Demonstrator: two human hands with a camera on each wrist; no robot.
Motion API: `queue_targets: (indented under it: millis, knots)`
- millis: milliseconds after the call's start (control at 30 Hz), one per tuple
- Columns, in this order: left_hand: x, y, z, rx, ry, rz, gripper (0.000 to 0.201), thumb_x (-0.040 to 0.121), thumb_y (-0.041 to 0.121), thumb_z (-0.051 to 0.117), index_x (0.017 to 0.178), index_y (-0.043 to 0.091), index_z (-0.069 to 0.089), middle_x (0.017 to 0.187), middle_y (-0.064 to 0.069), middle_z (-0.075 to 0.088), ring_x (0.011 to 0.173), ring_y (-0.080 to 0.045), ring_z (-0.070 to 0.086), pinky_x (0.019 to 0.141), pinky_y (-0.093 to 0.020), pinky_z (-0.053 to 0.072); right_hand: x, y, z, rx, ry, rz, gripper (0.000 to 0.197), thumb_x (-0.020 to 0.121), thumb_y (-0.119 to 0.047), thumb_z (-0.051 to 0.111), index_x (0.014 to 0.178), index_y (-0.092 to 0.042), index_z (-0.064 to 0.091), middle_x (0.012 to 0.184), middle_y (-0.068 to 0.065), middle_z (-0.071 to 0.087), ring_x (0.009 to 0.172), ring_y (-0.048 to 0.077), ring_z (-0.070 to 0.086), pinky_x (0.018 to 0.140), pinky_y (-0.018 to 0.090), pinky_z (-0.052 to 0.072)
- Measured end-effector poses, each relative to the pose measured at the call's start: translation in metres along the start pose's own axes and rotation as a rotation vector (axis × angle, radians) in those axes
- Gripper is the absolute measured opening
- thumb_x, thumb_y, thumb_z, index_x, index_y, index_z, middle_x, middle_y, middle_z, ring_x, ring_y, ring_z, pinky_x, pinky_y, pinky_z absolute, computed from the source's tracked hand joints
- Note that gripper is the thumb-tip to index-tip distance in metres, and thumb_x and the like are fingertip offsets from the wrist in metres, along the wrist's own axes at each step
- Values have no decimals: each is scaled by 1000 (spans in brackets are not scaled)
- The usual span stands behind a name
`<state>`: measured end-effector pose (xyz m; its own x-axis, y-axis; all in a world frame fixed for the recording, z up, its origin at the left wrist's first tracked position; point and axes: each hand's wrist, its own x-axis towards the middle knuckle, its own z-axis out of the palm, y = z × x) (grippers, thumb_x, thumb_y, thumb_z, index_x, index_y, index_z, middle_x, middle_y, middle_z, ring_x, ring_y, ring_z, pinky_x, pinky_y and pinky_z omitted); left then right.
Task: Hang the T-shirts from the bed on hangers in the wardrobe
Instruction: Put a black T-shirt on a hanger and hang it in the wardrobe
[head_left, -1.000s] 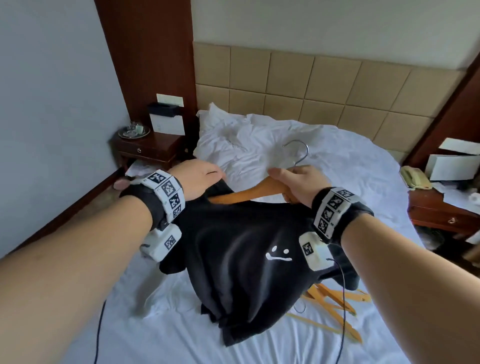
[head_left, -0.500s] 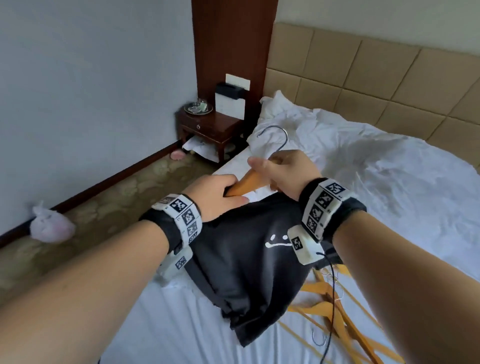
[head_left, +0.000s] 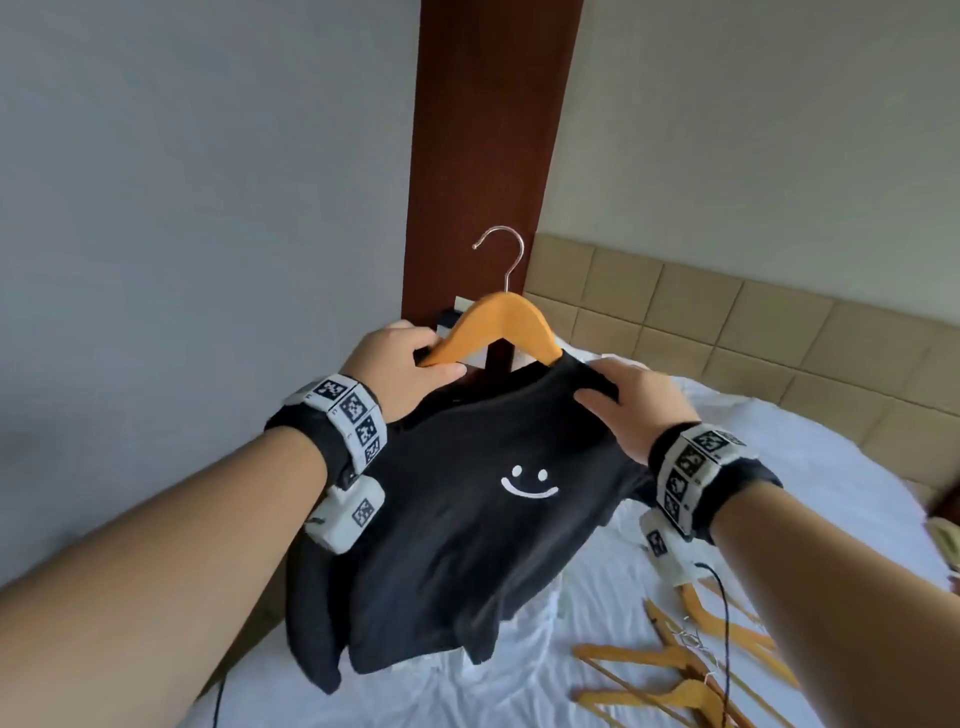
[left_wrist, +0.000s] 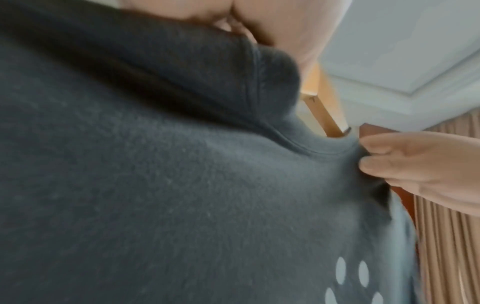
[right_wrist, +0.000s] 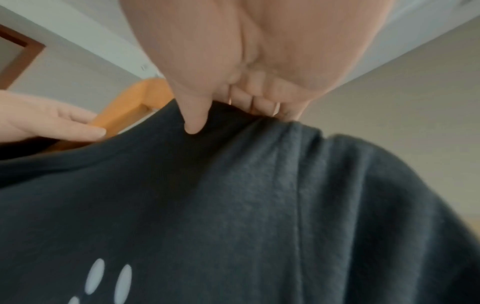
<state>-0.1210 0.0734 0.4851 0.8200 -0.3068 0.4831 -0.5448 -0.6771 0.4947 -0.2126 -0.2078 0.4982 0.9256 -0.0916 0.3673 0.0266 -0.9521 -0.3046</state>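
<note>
A black T-shirt with a white smiley hangs in the air over the bed, partly drawn onto a wooden hanger whose metal hook points up. My left hand grips the hanger's left arm, which is bare of cloth. My right hand pinches the shirt's right shoulder beside the collar, where cloth covers the hanger's right arm. In the right wrist view the thumb presses the T-shirt next to the hanger. The left wrist view is mostly filled by the T-shirt.
Several spare wooden hangers lie on the white bed at the lower right. A padded headboard runs behind the bed. A dark wood panel rises straight ahead, with a grey wall to the left.
Hanger and shirt have risen off the bed and stand upright. My right hand left the hanger's neck and took the shirt's shoulder. My left hand now holds the hanger's left arm.
</note>
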Motion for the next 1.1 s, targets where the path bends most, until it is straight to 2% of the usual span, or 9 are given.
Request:
queue_targets:
  millis: [100, 233, 367, 500, 667, 800, 933, 1000, 1100]
  knots:
    - [12, 9, -31, -26, -2, 22, 24, 88, 58, 68, 86, 33, 68, 85, 8, 57, 75, -10, 56, 62, -26, 39, -20, -25, -35, -185, 117, 4, 29, 103, -43, 52, 124, -29, 67, 110, -2, 71, 102, 26, 65, 77, 31, 44]
    - [16, 22, -55, -30, -35, 52, 24, 87, 56, 68, 88, 32, 72, 83, 8, 65, 71, -13, 62, 64, -33, 52, -41, -48, -77, -288, 213, 77, 30, 104, -46, 45, 99, -27, 69, 91, -3, 71, 87, 29, 64, 69, 34, 47]
    - [2, 17, -63, -53, -54, 3, 21, 89, 53, 70, 88, 31, 72, 72, 10, 68, 66, -12, 63, 61, -30, 51, -58, -76, -101, -247, 376, 85, 27, 103, -42, 49, 104, -29, 72, 98, -2, 71, 88, 28, 63, 76, 35, 51]
    - [-25, -4, -66, -73, -53, -104, 16, 92, 45, 70, 94, 30, 72, 77, 11, 69, 72, -10, 64, 65, -27, 50, -74, -105, -103, -278, 360, 36, 29, 104, -42, 46, 107, -30, 72, 101, -5, 68, 89, 23, 62, 77, 35, 52]
    - [-74, -13, -96, -43, 9, -157, 17, 91, 41, 71, 95, 24, 67, 83, 5, 69, 76, -17, 65, 72, -32, 55, -97, -126, -93, -124, 380, 41, 25, 103, -34, 50, 107, -24, 73, 94, -6, 58, 87, 20, 56, 72, 28, 36]
    - [-126, -2, -141, 10, 45, -140, 19, 91, 41, 69, 89, 24, 62, 77, 3, 67, 70, -18, 64, 64, -31, 52, -127, -153, -82, 80, 275, -152, 20, 96, -49, 61, 111, -38, 68, 98, -11, 57, 90, 8, 57, 76, 26, 43]
    - [-190, 3, -189, 74, 71, -190, 19, 91, 39, 68, 89, 23, 58, 79, 2, 66, 72, -21, 63, 64, -33, 50, -158, -137, -71, 382, 221, -55, 21, 94, -49, 60, 114, -45, 64, 109, -12, 62, 108, 11, 60, 96, 35, 49]
    - [-223, 1, -210, 92, 93, -223, 19, 91, 40, 68, 92, 22, 59, 82, 2, 68, 77, -22, 65, 72, -37, 55, -175, -128, -52, 564, 82, 61, 31, 94, -30, 66, 121, -44, 61, 114, -10, 64, 113, 18, 61, 101, 37, 48]
    - [-264, 1, -240, 125, 152, -261, 19, 91, 39, 68, 94, 23, 59, 85, 5, 68, 80, -19, 64, 75, -35, 53, -207, -133, -21, 681, -245, 174, 49, 88, 2, 64, 128, -27, 60, 107, 1, 70, 94, 17, 66, 82, 27, 50]
